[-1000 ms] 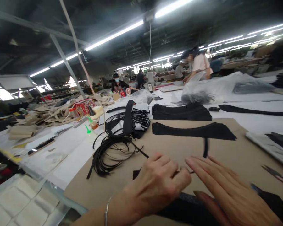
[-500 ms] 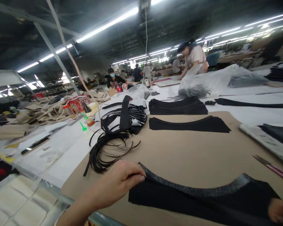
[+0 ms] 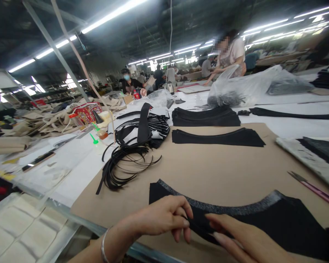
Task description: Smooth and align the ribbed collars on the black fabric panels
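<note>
A curved black fabric piece (image 3: 274,223) with a speckled grey strip along its concave upper edge lies across the near side of the brown sheet. At its near left edge, my left hand (image 3: 164,217), with a bangle on the wrist, has bent fingers and the thumb closed on the fabric. Opposite it, my right hand (image 3: 244,233) is over the same front edge, its fingers stretched out and the thumb apart from them. The fabric's lower right part is hidden behind that hand and forearm.
Brown sheet (image 3: 214,160) covers the near table. Beyond are black fabric pieces (image 3: 218,138), a stack (image 3: 205,117) and coiled black strips (image 3: 112,175). Pink-handled scissors (image 3: 312,188) lie right; green-tipped bottles (image 3: 94,138) stand left. A co-worker (image 3: 230,54) leans over the far table.
My left hand has moved right from the fabric's upper left corner to its front edge. My right hand has come in from the far right towards the left hand.
</note>
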### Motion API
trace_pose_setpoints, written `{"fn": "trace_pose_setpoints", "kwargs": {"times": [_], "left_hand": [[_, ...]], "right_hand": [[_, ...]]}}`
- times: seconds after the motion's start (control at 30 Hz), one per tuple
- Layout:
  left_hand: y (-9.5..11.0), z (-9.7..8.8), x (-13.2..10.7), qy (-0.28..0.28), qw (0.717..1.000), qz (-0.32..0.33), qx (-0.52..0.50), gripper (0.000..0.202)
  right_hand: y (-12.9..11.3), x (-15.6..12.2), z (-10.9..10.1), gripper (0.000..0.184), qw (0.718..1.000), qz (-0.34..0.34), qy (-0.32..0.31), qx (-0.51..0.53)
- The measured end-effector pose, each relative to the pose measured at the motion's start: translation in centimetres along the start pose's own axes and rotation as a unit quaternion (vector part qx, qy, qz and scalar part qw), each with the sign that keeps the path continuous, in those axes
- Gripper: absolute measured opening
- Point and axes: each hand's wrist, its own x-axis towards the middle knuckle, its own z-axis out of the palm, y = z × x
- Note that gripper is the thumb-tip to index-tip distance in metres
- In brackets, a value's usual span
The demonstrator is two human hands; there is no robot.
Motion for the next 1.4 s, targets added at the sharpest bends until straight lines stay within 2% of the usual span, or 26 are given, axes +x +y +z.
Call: {"fn": "trace_pose_setpoints", "kwargs": {"times": [0.07, 0.1, 0.17, 0.23, 0.3, 0.37, 0.4, 0.47, 0.57, 0.67, 0.77, 1.03, 1.23, 1.4], "left_hand": [[-0.3, 0.2, 0.2, 0.031, 0.999, 0.002, -0.019, 0.019], [-0.5, 0.2, 0.3, 0.056, 0.998, 0.003, -0.018, 0.018], [-1.2, 0.2, 0.2, 0.109, 0.994, 0.009, -0.006, 0.016], [-2.1, 0.1, 0.0, 0.179, 0.982, 0.028, 0.045, 0.013], [-3.3, -0.2, -0.4, 0.275, 0.945, 0.059, 0.165, 0.012], [-4.8, -0.6, -0.7, 0.350, 0.880, 0.086, 0.309, 0.019], [-5.6, -0.8, -0.8, 0.367, 0.849, 0.095, 0.367, 0.024], [-7.2, -1.1, -0.8, 0.370, 0.808, 0.102, 0.446, 0.032], [-8.9, -1.5, -0.5, 0.368, 0.764, 0.108, 0.518, 0.036], [-9.7, -1.5, -0.2, 0.365, 0.734, 0.132, 0.557, 0.034], [-10.0, -1.5, 0.0, 0.371, 0.729, 0.149, 0.556, 0.034], [-10.4, -2.0, -0.1, 0.395, 0.751, 0.176, 0.499, 0.026], [-10.6, -2.4, 0.1, 0.386, 0.725, 0.179, 0.541, 0.030], [-10.8, -2.3, 0.3, 0.404, 0.701, 0.180, 0.560, 0.028]], "right_hand": [[-2.6, 2.4, 1.1, 0.030, 0.989, 0.053, -0.114, 0.076], [-3.4, 3.3, 1.6, 0.031, 0.979, 0.089, -0.145, 0.110], [-4.0, 4.2, 2.4, 0.029, 0.960, 0.148, -0.174, 0.158], [-3.8, 4.5, 2.8, 0.025, 0.948, 0.191, -0.171, 0.191], [-3.5, 4.7, 2.7, 0.025, 0.932, 0.219, -0.175, 0.232], [-3.6, 5.2, 2.2, 0.028, 0.911, 0.241, -0.188, 0.276], [-3.9, 5.6, 2.0, 0.029, 0.903, 0.247, -0.195, 0.292], [-4.6, 6.7, 1.8, 0.029, 0.894, 0.255, -0.206, 0.305], [-5.5, 8.8, 2.4, 0.022, 0.894, 0.265, -0.212, 0.293], [-5.9, 10.8, 3.8, 0.022, 0.898, 0.276, -0.213, 0.268], [-5.8, 12.5, 5.0, 0.023, 0.904, 0.283, -0.215, 0.237], [-4.9, 14.8, 7.2, 0.023, 0.903, 0.290, -0.236, 0.211], [-3.5, 15.0, 8.4, 0.025, 0.907, 0.284, -0.216, 0.222], [-2.7, 14.9, 8.9, 0.025, 0.931, 0.223, -0.183, 0.224]]}}
